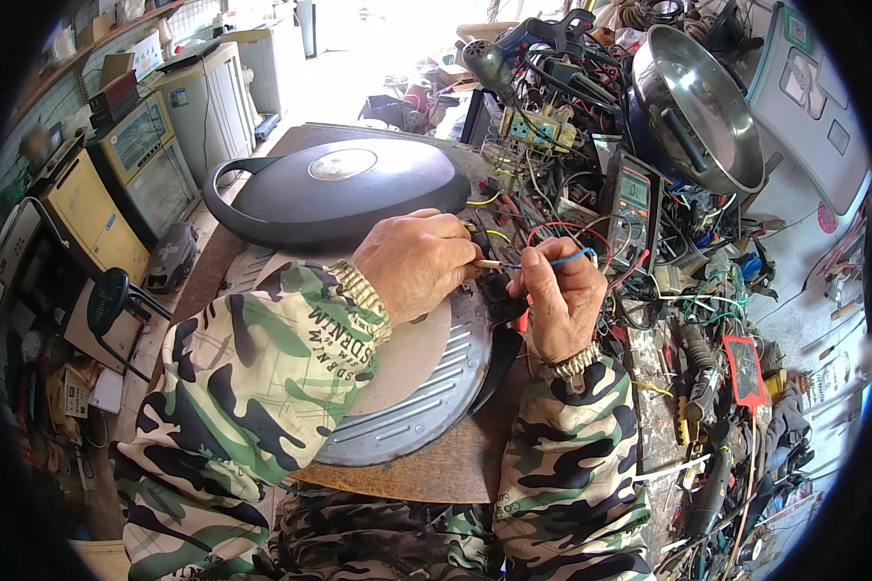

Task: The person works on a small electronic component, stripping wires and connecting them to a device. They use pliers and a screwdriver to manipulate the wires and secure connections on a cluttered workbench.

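Note:
A blue wire [581, 255] is pinched between the thumb and fingers of my right hand [560, 300]. From it a pale thin sleeve or tip [490, 263] reaches toward my left hand [419, 263]. The fingers of my left hand are closed at a cluster of dark wires, and what they grip is hidden. Beneath both hands lies a grey ribbed metal appliance base [426, 426], partly covered by a round tan sheet [407, 373]. Behind my left hand rests a dark oval appliance lid [291, 189] with a loop handle and a silver badge.
A multimeter [636, 189] with red and black leads stands at right. Beyond it are a steel pan [707, 107] and tangled cables. Tools and a red-framed swatter [744, 373] crowd the right side. Cabinets [136, 145] line the left. A wooden board [397, 479] supports the base.

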`<act>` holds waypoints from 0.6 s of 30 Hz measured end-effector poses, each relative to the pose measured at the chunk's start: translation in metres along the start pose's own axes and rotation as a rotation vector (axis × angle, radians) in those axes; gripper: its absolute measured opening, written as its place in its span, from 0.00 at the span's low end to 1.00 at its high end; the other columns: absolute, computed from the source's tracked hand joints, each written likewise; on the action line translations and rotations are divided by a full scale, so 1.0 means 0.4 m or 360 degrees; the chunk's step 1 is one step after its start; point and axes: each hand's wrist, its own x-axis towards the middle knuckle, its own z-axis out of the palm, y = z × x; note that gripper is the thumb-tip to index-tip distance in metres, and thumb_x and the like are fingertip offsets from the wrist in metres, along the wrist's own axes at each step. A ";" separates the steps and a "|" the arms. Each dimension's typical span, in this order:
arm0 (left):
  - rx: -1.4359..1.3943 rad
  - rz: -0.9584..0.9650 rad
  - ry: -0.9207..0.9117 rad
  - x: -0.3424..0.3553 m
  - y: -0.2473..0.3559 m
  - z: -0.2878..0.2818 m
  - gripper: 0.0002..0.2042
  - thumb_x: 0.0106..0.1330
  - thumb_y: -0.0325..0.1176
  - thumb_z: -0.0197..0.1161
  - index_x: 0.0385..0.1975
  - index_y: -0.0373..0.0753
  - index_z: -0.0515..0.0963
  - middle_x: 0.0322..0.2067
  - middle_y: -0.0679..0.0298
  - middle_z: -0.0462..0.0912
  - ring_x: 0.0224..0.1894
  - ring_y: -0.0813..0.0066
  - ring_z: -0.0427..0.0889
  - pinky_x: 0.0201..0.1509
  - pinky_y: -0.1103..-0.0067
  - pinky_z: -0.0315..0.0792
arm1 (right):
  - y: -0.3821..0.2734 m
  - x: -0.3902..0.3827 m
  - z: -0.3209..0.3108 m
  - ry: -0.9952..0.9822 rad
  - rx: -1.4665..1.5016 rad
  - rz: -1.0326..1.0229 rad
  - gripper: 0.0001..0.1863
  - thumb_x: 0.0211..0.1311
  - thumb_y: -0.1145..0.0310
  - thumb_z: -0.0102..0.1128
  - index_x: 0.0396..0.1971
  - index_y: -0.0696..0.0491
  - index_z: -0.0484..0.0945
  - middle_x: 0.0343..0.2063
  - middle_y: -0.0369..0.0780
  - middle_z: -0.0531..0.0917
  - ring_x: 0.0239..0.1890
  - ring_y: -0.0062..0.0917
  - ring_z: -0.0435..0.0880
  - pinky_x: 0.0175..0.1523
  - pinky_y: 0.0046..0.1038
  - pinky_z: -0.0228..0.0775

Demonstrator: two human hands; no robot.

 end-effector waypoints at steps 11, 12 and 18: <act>0.0179 0.0122 0.0011 -0.006 -0.004 0.012 0.05 0.56 0.30 0.73 0.30 0.38 0.85 0.32 0.64 0.85 0.39 0.63 0.86 0.43 0.72 0.82 | -0.002 -0.004 0.020 0.0004 0.0022 -0.0066 0.10 0.69 0.71 0.67 0.28 0.57 0.78 0.19 0.30 0.80 0.21 0.09 0.74 0.26 0.16 0.62; 0.0202 0.0133 0.0018 -0.007 -0.003 0.013 0.05 0.56 0.30 0.73 0.30 0.38 0.85 0.32 0.64 0.85 0.39 0.64 0.86 0.43 0.72 0.82 | -0.002 -0.004 0.018 0.0000 0.0013 -0.0068 0.10 0.69 0.71 0.67 0.28 0.57 0.78 0.18 0.30 0.80 0.21 0.10 0.74 0.26 0.16 0.62; 0.0279 0.0136 0.0009 -0.007 0.005 0.011 0.05 0.56 0.30 0.72 0.30 0.39 0.84 0.33 0.65 0.84 0.40 0.65 0.85 0.43 0.72 0.82 | -0.007 -0.004 0.019 0.0012 -0.0030 -0.0045 0.10 0.69 0.71 0.67 0.28 0.56 0.78 0.18 0.30 0.80 0.21 0.10 0.74 0.26 0.17 0.63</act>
